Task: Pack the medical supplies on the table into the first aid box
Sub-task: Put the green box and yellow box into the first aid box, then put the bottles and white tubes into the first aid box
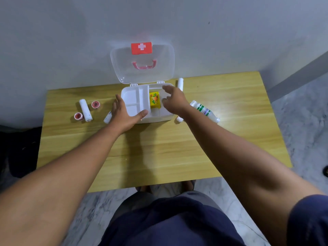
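Note:
The first aid box (156, 118) stands open at the table's back, its clear lid (142, 68) leaning on the wall. A white divider tray (134, 100) sits askew over the box's left part, and a yellow packet (154, 100) lies in the box beside it. My left hand (122, 114) grips the tray, fingers along its left side and thumb on its front corner. My right hand (174, 100) hovers over the box's right part with fingers apart and nothing in it.
Left of the box lie a white bandage roll (85, 110), two red-centred tape rolls (96, 104) (78, 116) and a small white tube (108, 118). To the right are a white roll (180, 84), a green-labelled bottle (204, 110) and another white roll (179, 119). The wooden table (159, 148) stands against the wall.

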